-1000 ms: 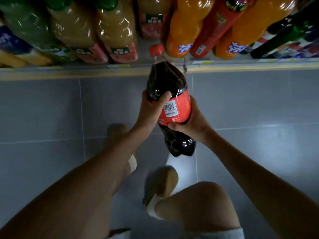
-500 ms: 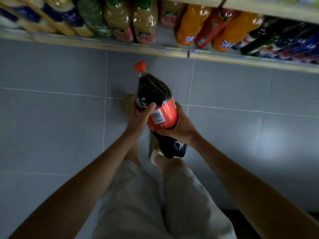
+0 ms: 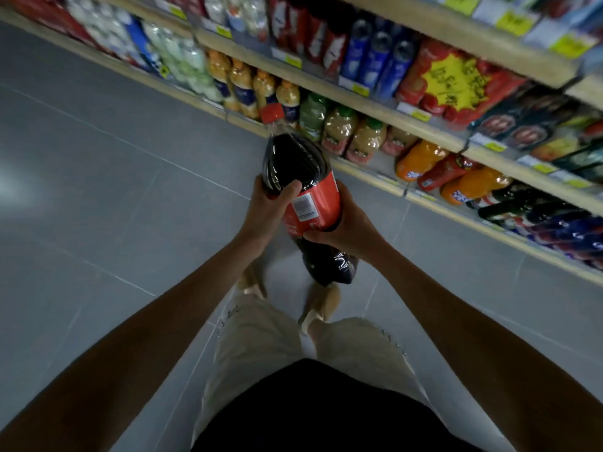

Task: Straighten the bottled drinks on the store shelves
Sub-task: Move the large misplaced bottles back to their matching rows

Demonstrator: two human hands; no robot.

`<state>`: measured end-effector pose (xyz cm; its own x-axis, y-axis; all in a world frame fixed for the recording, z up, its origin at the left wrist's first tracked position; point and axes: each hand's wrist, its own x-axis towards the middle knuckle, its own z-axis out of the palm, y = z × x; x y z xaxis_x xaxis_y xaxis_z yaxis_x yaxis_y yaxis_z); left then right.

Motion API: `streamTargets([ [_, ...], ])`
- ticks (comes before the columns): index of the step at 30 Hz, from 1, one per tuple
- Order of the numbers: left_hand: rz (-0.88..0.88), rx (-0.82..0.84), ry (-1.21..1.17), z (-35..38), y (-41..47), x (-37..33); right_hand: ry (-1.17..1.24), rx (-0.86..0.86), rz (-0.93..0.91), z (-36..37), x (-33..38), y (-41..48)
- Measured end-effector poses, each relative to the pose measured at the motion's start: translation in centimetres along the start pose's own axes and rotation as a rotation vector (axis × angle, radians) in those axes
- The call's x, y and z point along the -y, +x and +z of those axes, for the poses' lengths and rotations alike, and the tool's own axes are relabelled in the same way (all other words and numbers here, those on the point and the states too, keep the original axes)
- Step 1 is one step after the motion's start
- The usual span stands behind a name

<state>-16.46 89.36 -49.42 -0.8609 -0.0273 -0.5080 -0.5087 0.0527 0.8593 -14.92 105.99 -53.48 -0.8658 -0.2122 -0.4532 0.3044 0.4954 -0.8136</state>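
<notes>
In the middle of the frame, both hands, left hand (image 3: pixel 264 213) and right hand (image 3: pixel 350 228), hold the big dark cola plastic bottle with red cap (image 3: pixel 301 187) around its red label, a good place because it seems full, heavy and smooth.

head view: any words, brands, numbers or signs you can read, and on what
None can be read; all are blurred or too small.
Barcode panel on the cola bottle: print too small.
Yellow starburst sign: handwriting blurred.
Yellow shelf price tags: blurred.
Blue-white logos on the orange bottles: unreadable.
</notes>
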Motion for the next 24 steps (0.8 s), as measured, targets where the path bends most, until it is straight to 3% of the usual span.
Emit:
streamTargets([
  [10,0.145,-0.174,-0.173,-20.3,0.7,-4.0,-0.112,0.113,-0.203,12.2,16.9,7.0],
  [24,0.326,-0.355,-0.177,-47.6,4.5,-9.4,-0.117,0.186,-0.432,31.2,36.0,19.1],
])
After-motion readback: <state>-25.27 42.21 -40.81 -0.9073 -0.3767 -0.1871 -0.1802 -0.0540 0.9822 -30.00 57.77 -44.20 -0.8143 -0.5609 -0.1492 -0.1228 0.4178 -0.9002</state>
